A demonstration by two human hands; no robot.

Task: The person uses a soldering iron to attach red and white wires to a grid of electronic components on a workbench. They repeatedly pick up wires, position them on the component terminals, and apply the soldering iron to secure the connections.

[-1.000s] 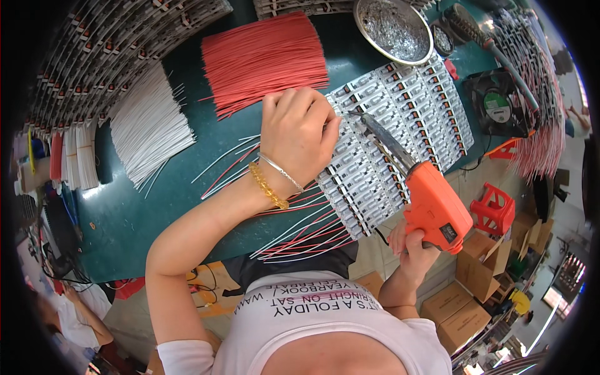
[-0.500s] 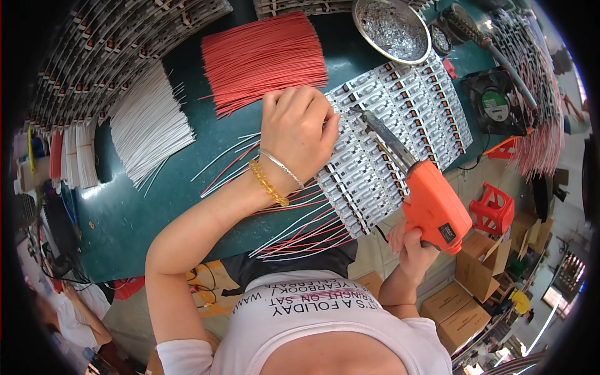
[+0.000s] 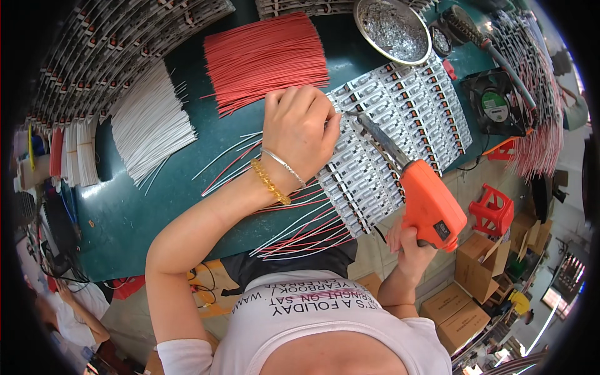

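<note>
Apparently soldering, your right hand (image 3: 409,253) grips an orange plastic soldering gun (image 3: 432,201); left hand (image 3: 300,128), ten o'clock, hold unclear, needs steadiness next

Left hand (image 3: 299,128): fingers curled, fingertips hidden, at the edge of the grey-white panel of small circuit boards (image 3: 369,178). Right hand (image 3: 409,249): grips the orange plastic soldering gun (image 3: 432,203), metal tip just beside left hand. Beyond left hand: flat bundle of thin red wires (image 3: 265,56); left of it: thin white wires (image 3: 153,125)
</note>
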